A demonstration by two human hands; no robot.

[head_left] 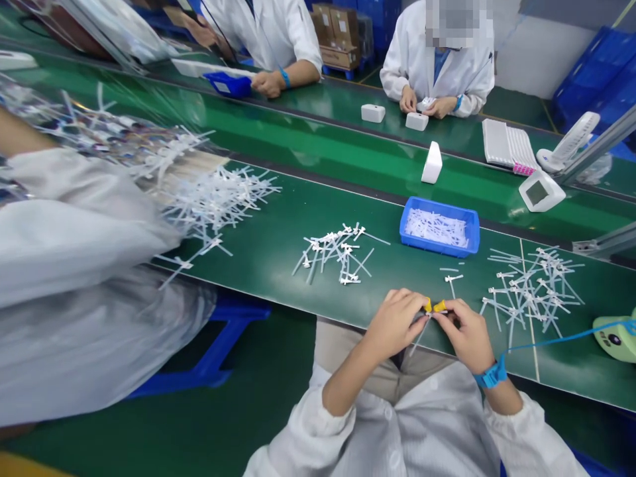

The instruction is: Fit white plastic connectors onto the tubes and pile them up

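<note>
Just over the front edge of the bench, my left hand [397, 321] and my right hand [464, 331] meet, each closed in a pinch. Between them is a small white connector with thin translucent tubes [419, 338], one tube pointing down toward my lap. Yellow covers sit on both index fingertips and partly hide the joint. Another connector with tubes [451, 281] lies just beyond my hands, with a few short loose tube pieces near it. A blue tray [440, 250] of short cut tubes stands farther back. A blue strap with a cord circles my right wrist.
Piles of similar tube pieces lie to the left [342, 255] and right [534, 291]. A larger heap [223, 195] is by a neighbour's sleeve [74, 218]. A green device [616, 338] sits far right. Two people work across the green conveyor [318, 156], which carries white devices.
</note>
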